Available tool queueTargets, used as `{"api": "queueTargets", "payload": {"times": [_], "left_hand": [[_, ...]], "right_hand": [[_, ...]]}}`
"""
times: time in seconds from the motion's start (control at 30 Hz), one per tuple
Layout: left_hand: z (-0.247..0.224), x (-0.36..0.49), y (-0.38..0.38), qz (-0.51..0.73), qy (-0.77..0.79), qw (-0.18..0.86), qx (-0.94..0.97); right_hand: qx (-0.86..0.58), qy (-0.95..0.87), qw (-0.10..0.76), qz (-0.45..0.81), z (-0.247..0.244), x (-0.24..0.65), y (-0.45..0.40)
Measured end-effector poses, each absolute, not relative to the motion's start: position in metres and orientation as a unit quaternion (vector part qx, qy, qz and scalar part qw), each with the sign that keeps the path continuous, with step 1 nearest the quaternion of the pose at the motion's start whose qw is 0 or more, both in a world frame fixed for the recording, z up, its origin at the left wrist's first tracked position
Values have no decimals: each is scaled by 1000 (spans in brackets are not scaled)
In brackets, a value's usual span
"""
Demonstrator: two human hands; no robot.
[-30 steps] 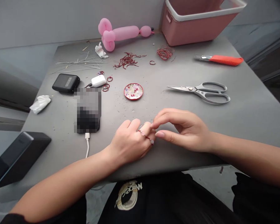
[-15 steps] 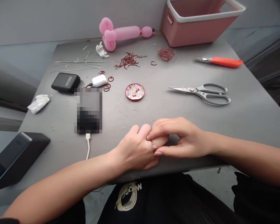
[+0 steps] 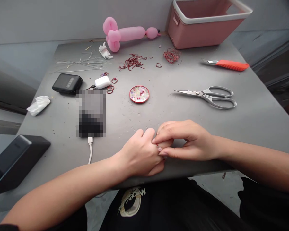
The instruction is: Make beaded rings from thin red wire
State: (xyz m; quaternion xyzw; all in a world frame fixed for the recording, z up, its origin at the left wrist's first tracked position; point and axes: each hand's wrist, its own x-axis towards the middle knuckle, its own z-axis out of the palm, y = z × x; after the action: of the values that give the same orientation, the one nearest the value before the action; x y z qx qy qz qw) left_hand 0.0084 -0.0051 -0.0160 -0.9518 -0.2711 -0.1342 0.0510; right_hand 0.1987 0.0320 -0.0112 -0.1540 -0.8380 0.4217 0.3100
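Note:
My left hand is held over the table's front edge, palm down with its fingers curled. On one of its fingers sits a beaded ring, a thin band with a pale pink bead. From the right, my right hand reaches across and pinches the ring at the finger, thumb below and forefinger above. Another small ring-like glint shows near the right fingertips. The left palm and the tips of its bent fingers are hidden. Beyond the hands lies a round red-rimmed dish of small mixed beads.
Scissors and an orange utility knife lie to the right. Red wire scraps, a wire coil and a pink balloon are farther back, beside a pink bin. Left are a black power bank and a blurred-out device.
My right thumb and forefinger have shifted slightly at the ring, and its pink bead has moved a little. The view has shifted slightly; the things on the table stay put.

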Motion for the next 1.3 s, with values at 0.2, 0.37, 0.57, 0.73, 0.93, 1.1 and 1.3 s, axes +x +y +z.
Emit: {"api": "queueTargets", "payload": {"times": [0.2,0.37,0.57,0.73,0.93,1.1,1.3], "left_hand": [[-17,7,-4,-107,-239,-5,-965],[-19,6,1,-77,-198,-70,-975],[-20,6,8,-87,-168,-132,-973],[-15,2,12,-128,-134,-119,-975],[-14,-1,11,-140,-103,-143,-974],[-22,0,12,-126,-100,-129,-978],[-30,2,15,-124,-97,-135,-978]], "right_hand": [[-140,-844,303,421,-13,199,35],[-180,-866,304,354,-7,200,34],[-201,-896,302,255,-2,201,30],[-182,-920,298,179,1,204,33],[-146,-927,283,200,5,206,38],[-151,-928,261,217,1,205,38],[-161,-925,243,242,1,206,40]]}}
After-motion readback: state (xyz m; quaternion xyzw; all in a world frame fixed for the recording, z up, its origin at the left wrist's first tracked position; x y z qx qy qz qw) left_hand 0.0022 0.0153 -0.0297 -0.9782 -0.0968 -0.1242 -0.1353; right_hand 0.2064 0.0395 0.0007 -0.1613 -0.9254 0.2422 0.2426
